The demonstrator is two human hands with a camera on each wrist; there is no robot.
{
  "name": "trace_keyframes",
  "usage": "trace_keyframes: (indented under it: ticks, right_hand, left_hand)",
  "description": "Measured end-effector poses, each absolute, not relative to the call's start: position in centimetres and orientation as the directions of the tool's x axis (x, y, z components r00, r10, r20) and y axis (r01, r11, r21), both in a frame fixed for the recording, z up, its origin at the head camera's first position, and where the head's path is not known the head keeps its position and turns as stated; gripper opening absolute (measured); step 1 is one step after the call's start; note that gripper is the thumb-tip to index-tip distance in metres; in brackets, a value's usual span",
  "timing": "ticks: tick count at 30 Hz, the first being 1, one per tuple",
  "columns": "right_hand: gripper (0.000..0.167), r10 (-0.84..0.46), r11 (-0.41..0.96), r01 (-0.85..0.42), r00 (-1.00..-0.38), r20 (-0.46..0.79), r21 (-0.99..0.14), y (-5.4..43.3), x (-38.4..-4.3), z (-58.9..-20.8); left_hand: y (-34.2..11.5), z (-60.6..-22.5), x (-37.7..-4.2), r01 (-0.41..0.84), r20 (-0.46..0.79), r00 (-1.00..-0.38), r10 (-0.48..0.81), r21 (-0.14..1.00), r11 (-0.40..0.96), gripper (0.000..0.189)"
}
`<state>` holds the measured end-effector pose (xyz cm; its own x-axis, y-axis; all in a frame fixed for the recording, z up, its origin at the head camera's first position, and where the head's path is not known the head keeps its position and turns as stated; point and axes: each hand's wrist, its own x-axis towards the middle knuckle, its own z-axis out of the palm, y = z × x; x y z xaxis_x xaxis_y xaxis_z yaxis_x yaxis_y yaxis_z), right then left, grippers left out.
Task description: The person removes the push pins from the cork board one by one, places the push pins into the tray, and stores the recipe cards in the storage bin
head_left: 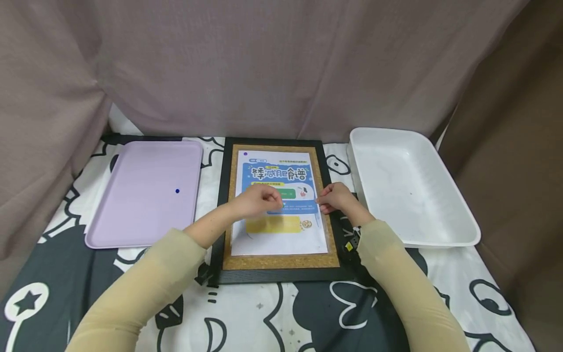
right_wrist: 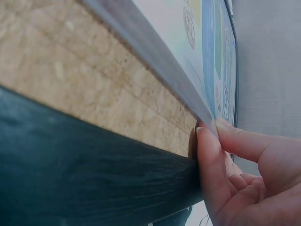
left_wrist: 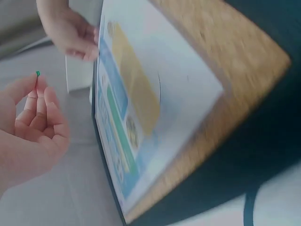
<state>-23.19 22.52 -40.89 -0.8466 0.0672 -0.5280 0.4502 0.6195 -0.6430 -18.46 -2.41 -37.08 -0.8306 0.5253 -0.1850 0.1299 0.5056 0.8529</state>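
Note:
A printed poster (head_left: 281, 244) with blue and yellow blocks lies on a cork board (head_left: 281, 263) in a black frame (head_left: 281, 276). A small purple pin (head_left: 245, 154) sits at its upper left corner. Above the poster, my left hand (head_left: 262, 200) pinches a tiny green pushpin (left_wrist: 37, 73) between thumb and forefinger, the other fingers curled. My right hand (head_left: 336, 198) pinches the poster's right edge between thumb and forefinger. In the right wrist view, that edge is lifted off the cork (right_wrist: 117, 94).
A lilac tray (head_left: 136, 210) with a dark blue pin (head_left: 177, 191) on it stands to the left. To the right is a deep white tub (head_left: 404, 190). Underneath lies a black-and-white patterned cloth (head_left: 246, 318), and a grey-brown curtain (head_left: 264, 63) hangs behind.

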Motion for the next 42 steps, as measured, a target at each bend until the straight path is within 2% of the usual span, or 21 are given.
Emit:
trace_keyframes:
  ticks: [7, 16, 24, 42]
  right_hand:
    - [0.024, 0.062, 0.616, 0.448, -0.848, -0.526, -0.648, 22.5, -23.2, -41.0]
    - [0.023, 0.069, 0.614, 0.449, -0.850, -0.523, -0.649, 22.4, -23.2, -41.0]
    - [0.024, 0.066, 0.623, 0.441, -0.852, -0.519, -0.646, 22.4, -23.0, -40.8]
    - [0.027, 0.059, 0.619, 0.433, -0.857, -0.511, -0.655, 22.6, -23.0, -40.8]
  left_hand:
    - [-5.9, -37.0, -19.0, 0.141, -0.128, -0.895, 0.426, 0.827, 0.544, 0.012]
    - [-11.2, -38.0, -19.9, 0.081, -0.116, -0.954, 0.278, 0.789, 0.608, 0.013]
    - [-15.0, -38.4, -20.0, 0.037, -0.146, -0.963, 0.228, 0.764, 0.645, 0.018]
    - [-20.4, -39.7, -19.5, -0.047, -0.178, -0.976, 0.126, 0.737, 0.674, 0.027]
